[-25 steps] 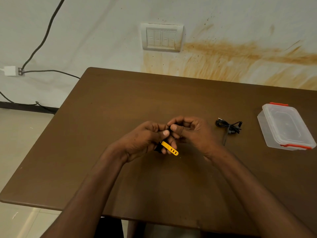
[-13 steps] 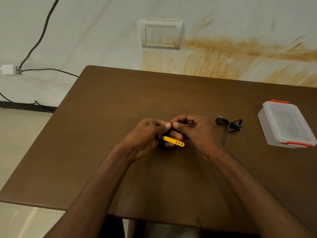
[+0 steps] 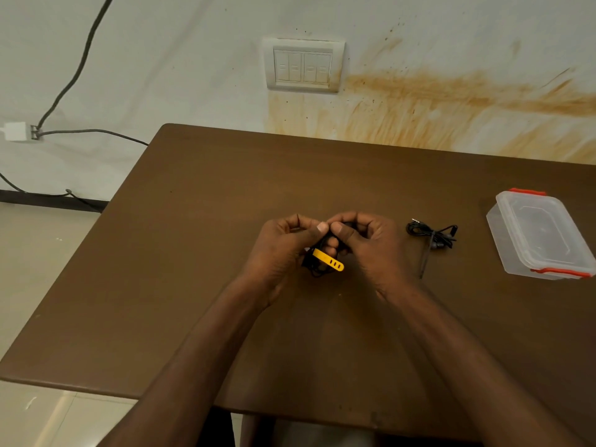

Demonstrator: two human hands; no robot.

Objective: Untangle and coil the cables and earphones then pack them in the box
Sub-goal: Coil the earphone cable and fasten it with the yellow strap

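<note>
Both hands are meeting over the middle of the brown desk (image 3: pixel 225 253), and each grip is pinching the same small bundle. The left hand (image 3: pixel 283 250) is curling its fingers and thumb around a coiled black cable (image 3: pixel 314 267), whose yellow strap (image 3: pixel 329 260) is sticking out below the thumbs, pointing down and to the right. The right hand (image 3: pixel 367 243) is pinching the upper part of the bundle, its thumb tip lying just beside the left thumb tip. The loops are hanging between the two palms, just above the desk.

To the right, well apart from the hands, black earphones (image 3: pixel 432 235) are lying in a loose bunch on the desk. Further right a clear plastic box (image 3: pixel 545 237) with red clips is sitting with its lid on.

Behind the desk a stained white wall is carrying a switch plate (image 3: pixel 303 66), and dark wires (image 3: pixel 74 72) are running to a white plug (image 3: pixel 16 131) at the left.
</note>
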